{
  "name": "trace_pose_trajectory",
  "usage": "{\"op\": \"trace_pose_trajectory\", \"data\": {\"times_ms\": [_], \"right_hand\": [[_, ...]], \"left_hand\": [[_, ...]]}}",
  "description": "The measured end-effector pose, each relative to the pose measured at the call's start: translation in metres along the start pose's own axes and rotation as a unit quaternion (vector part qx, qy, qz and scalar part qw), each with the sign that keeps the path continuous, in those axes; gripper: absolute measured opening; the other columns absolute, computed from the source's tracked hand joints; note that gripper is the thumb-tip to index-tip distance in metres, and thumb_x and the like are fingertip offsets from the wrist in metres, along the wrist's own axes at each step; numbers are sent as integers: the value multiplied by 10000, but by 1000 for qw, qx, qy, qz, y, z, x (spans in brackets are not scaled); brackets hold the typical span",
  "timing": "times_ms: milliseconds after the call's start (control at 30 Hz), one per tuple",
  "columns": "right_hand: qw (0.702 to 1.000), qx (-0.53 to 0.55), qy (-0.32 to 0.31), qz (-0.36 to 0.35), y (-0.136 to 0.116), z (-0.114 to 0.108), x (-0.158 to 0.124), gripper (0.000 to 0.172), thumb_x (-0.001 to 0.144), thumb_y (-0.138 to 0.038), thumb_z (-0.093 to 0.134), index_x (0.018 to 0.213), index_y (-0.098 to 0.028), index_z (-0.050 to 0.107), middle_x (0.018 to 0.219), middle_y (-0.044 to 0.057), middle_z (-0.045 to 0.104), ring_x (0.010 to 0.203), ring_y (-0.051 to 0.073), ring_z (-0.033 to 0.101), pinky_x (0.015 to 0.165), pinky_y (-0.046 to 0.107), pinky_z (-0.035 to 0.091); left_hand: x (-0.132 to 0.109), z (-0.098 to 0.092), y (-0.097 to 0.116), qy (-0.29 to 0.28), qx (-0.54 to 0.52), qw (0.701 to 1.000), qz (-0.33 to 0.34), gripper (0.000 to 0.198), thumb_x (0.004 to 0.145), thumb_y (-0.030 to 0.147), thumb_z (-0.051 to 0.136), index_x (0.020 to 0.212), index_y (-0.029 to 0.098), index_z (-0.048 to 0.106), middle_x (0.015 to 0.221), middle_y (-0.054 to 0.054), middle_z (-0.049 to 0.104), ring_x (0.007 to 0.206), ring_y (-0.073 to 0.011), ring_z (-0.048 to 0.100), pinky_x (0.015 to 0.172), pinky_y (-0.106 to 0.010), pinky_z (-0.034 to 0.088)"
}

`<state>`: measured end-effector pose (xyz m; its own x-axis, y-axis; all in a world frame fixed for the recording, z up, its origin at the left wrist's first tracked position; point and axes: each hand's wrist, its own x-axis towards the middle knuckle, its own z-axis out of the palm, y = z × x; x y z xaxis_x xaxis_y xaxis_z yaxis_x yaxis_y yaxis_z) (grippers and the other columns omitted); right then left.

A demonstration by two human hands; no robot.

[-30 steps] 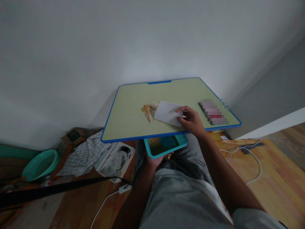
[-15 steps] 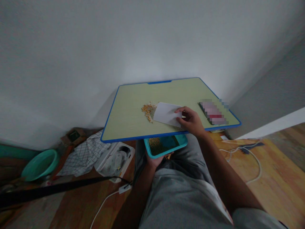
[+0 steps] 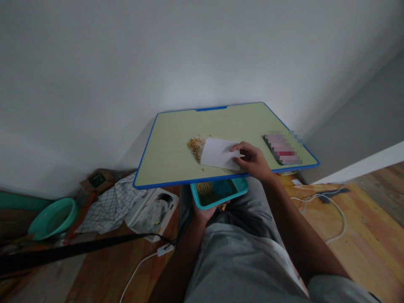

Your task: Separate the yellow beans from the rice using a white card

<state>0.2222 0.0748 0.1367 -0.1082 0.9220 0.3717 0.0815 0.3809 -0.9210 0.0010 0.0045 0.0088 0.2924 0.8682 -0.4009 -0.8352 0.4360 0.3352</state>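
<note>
My right hand (image 3: 252, 160) grips the right edge of a white card (image 3: 219, 154), which lies flat on a pale green tabletop with a blue rim (image 3: 167, 160). The card's left edge presses against a small heap of yellow soybeans (image 3: 197, 147). A few stray beans lie near it. Below the table's front edge, my left hand (image 3: 205, 213) holds a teal tray (image 3: 217, 193) above my lap. Soybeans (image 3: 205, 192) lie in the tray's left part. The table hides part of the tray.
A pixelated flat object (image 3: 282, 149) lies at the table's right. A white wall rises behind the table. On the wooden floor are a teal basin (image 3: 53, 219), a checked cloth (image 3: 112, 206), a white box (image 3: 154, 212), a black strap (image 3: 72, 249) and white cables (image 3: 334, 214).
The white card and my right hand have slid left across the table. The card has pushed the soybeans into a tighter heap. My left hand and the tray have stayed in place.
</note>
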Motion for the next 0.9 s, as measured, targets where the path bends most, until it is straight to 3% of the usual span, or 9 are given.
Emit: {"op": "trace_pose_trajectory", "data": {"times_ms": [100,200,300,467,667,900], "right_hand": [[1000,-2,-24,-1,-3,-1,-1,252,794,-300,834,1025,-233,758,1008,47,698,799,165,613,620,257,493],[999,-14,-43,-5,-4,-2,-2,229,804,-280,819,1023,-228,777,1034,58,727,796,166,618,620,262,490],[998,-19,-54,-13,-4,-3,-2,218,795,-261,819,1008,-228,792,1026,60,741,801,170,618,623,263,490],[998,-4,-59,-14,-3,-3,-2,218,783,-254,829,998,-230,801,1028,59,750,820,179,640,636,272,506],[999,29,27,14,6,0,1,325,772,-370,890,1040,-239,761,1064,65,745,898,199,689,666,273,553],[996,31,82,30,14,3,5,357,755,-347,884,1064,-236,743,1082,63,750,902,193,700,683,277,573]], "left_hand": [[0,0,1,-8,8,1000,-4,716,1088,639,309,1449,207,751,1613,-247,619,1607,-464,468,1212,-882,321],[-1,0,1,-12,9,1000,-3,696,1097,627,300,1343,214,804,1565,-229,664,1625,-425,464,1261,-845,302],[-1,0,0,-11,4,1000,3,674,1097,619,319,1234,212,838,1535,-212,690,1579,-450,514,1246,-877,282],[1,-7,-2,-27,-8,1000,-3,685,1066,669,378,1296,191,811,1567,-234,659,1581,-472,498,1240,-866,299],[2,-8,-2,-3,8,1000,-10,726,1083,666,263,1333,219,779,1535,-206,689,1578,-442,514,1266,-860,262],[-6,6,-1,36,-6,999,-12,744,1107,601,221,1121,196,845,1421,-201,753,1643,-444,429,1272,-905,151]]}}
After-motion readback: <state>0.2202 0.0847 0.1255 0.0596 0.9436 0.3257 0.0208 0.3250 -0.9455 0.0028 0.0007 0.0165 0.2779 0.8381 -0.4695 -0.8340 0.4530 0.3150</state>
